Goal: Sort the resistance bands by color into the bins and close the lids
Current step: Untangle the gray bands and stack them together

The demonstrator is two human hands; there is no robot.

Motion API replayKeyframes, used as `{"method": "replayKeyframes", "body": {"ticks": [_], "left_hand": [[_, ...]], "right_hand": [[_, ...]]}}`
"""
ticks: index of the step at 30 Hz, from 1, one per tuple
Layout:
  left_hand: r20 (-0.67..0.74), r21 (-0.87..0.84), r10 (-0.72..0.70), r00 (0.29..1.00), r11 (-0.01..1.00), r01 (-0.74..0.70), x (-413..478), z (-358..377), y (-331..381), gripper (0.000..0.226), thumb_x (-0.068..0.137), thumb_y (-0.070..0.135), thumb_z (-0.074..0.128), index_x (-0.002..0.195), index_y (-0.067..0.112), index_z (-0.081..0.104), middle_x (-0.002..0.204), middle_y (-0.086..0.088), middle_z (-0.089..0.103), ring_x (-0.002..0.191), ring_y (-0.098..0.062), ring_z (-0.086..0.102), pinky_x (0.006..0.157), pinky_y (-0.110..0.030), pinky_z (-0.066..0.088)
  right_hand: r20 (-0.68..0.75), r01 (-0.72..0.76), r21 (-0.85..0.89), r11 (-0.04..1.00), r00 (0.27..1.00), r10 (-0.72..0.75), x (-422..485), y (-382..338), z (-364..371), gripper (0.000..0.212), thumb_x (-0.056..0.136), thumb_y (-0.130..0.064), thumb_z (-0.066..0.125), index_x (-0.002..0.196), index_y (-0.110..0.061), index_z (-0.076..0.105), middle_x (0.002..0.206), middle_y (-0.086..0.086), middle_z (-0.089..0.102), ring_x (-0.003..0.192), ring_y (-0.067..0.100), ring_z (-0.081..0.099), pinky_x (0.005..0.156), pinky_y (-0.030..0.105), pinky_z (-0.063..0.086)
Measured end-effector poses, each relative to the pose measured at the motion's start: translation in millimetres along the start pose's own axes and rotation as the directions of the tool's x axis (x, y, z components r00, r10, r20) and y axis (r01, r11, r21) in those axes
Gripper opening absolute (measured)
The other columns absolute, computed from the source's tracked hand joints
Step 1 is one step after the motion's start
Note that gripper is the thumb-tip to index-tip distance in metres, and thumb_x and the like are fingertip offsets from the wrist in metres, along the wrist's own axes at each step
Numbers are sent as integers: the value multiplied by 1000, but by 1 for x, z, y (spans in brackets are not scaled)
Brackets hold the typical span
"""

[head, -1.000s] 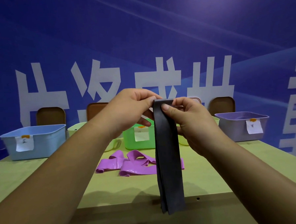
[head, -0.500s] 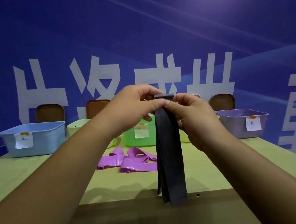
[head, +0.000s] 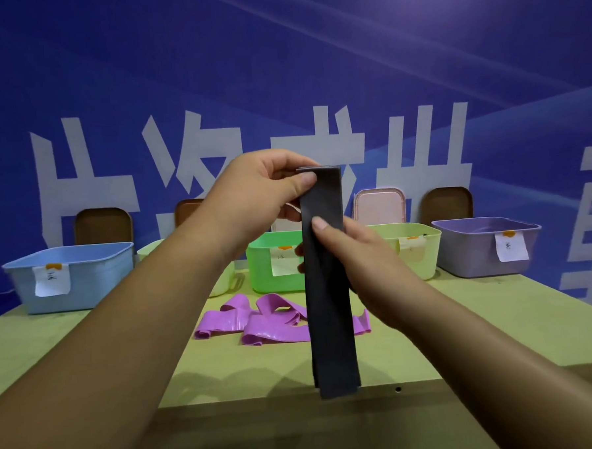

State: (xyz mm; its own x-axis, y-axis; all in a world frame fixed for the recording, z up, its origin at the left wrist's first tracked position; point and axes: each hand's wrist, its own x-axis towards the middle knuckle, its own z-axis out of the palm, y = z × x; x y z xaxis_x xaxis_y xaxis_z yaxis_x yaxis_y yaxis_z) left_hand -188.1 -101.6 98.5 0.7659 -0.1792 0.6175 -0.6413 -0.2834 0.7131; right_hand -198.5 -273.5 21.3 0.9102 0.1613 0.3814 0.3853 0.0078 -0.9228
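Head view: one dark grey band [head: 330, 308] is held up in front of the bins with both hands on it.
Band: hangs straight down from the left-hand fingers [head: 284, 161], long axis vertical. Its loose lower end is below both hands, by the worktop [head: 465, 335] front edge.
Left hand [head: 258, 195]: thumb and fingers are pressed together, pinching the band's top fold.
Right hand [head: 361, 258]: a little lower on the band, thumb on the front face and fingers curled behind, clamped on it.
Key relation: every bin lies beyond the fingers.
Green bin [head: 272, 260]: straight behind the band.
Pale yellow bin [head: 416, 249]: just right of the right-hand fingers.
Purple bin [head: 474, 249]: farther right.
Blue bin [head: 74, 277]: well left of the left-hand fingers.
Nearer hand: right, for the two right-side bins.
Purple bands [head: 269, 328]: loose heap on the worktop, below and beyond the fingers, not yet binned.
Lids [head: 446, 204]: stand behind the bins, none on.
Step (judged): straightening or folding the band before the drop.
Target bin: unsure, as the labels are too small to read. A dark speck in the pale yellow bin may be a matching band.
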Motion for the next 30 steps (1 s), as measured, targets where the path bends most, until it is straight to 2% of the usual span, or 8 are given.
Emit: {"method": "replayKeyframes", "body": {"ticks": [3, 6, 10, 14, 17, 21, 26, 30], "left_hand": [[-26, -24, -31, 999, 999, 30, 1, 1, -10, 16, 105, 16, 68, 114, 24, 79, 99, 6, 82, 93, -16, 79, 76, -34, 66], [-49, -71, -79, 996, 995, 75, 0, 2, -23, 15, 106, 18, 68, 112, 25, 79, 100, 5, 82, 94, -14, 79, 74, -27, 63], [-64, -106, -125, 990, 987, 118, 3, 5, -40, 14, 104, 16, 70, 107, 25, 80, 99, 3, 82, 92, -14, 78, 74, -27, 63], [-50, -130, -147, 988, 982, 139, 6, 14, -62, 17, 104, 12, 69, 104, 25, 80, 97, 2, 83, 88, -14, 77, 75, -35, 66], [-50, -66, -162, 986, 985, 159, 12, 22, -87, 15, 104, 13, 69, 110, 23, 79, 100, 0, 82, 84, -12, 74, 71, -33, 63], [-29, 9, -193, 981, 981, 193, 20, 30, -130, 15, 105, 16, 69, 109, 28, 78, 98, 5, 81, 86, -14, 73, 68, -32, 60], [-13, -13, -251, 968, 968, 250, 31, 36, -181, 18, 106, 13, 66, 109, 28, 76, 100, 1, 80, 88, -15, 74, 75, -36, 62], [-8, 6, -248, 969, 969, 248, 41, 37, -211, 21, 106, 10, 64, 109, 28, 75, 103, 2, 79, 92, -13, 74, 69, -28, 63]], "right_hand": [[2, -14, 1, 1000, 1000, 14, -4, 9, 4, 25, 112, -36, 58, 120, -15, 69, 102, 9, 81, 90, 25, 79, 82, 42, 63], [-14, -41, 5, 999, 999, 41, -5, 17, 9, 19, 110, -39, 60, 118, -25, 70, 97, 1, 79, 93, 21, 76, 88, 46, 61], [-51, -96, -48, 994, 994, 93, -3, 31, 15, 18, 108, -49, 59, 115, -35, 68, 99, -8, 77, 101, 18, 74, 94, 46, 60], [-84, -213, -46, 976, 974, 209, 3, 42, 18, 21, 109, -43, 56, 111, -25, 65, 103, 4, 71, 98, 24, 70, 85, 42, 57], [-90, -313, 1, 950, 946, 312, 14, 56, 21, 22, 107, -39, 58, 113, -19, 65, 110, 14, 70, 103, 33, 71, 82, 41, 53], [-74, -377, -53, 925, 925, 373, 29, 77, 20, 20, 109, -34, 58, 113, -16, 65, 97, 10, 68, 87, 28, 69, 78, 43, 58], [-15, -354, -229, 907, 933, 360, 61, 101, 3, 22, 108, -25, 62, 112, -5, 70, 106, 23, 74, 92, 34, 75, 87, 49, 66], [-48, -296, -280, 913, 954, 295, 99, 119, -10, 24, 106, -31, 66, 111, -8, 70, 98, 11, 76, 82, 26, 77, 82, 51, 69]]}}
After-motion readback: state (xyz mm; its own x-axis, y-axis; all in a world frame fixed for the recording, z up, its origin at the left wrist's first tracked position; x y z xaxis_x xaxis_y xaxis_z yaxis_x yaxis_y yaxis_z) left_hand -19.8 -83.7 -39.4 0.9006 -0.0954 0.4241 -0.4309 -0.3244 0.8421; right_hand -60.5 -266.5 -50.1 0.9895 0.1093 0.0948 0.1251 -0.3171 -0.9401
